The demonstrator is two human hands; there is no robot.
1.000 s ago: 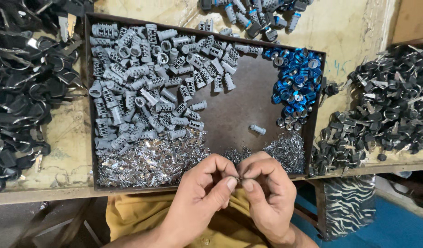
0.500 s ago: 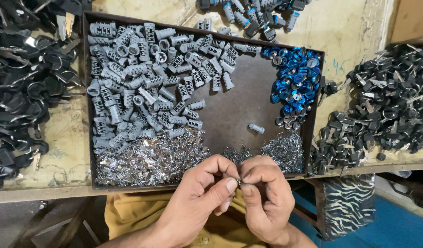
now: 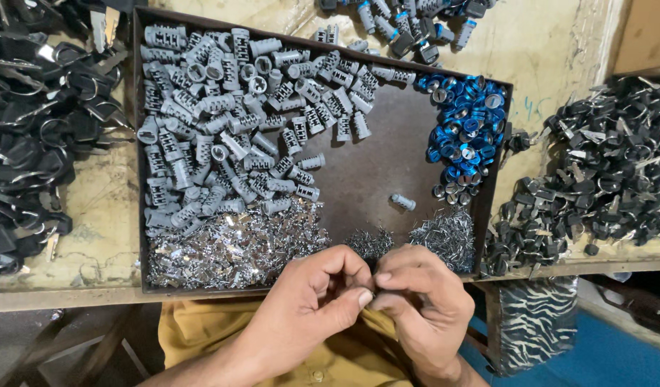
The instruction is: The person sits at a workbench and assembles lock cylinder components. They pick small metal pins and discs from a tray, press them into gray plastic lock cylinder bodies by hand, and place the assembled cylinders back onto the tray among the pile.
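A single dark shallow tray (image 3: 387, 179) sits on the worn bench (image 3: 559, 50), holding one big heap of grey ribbed cylinders (image 3: 229, 136), too many to count, one cluster of blue rings (image 3: 462, 136), and three patches of small shiny metal bits (image 3: 229, 247). One grey cylinder (image 3: 403, 202) lies alone on bare tray floor. At the tray's near edge, the left hand (image 3: 312, 301) and right hand (image 3: 423, 301) meet fingertip to fingertip, pinching something too small and hidden to tell.
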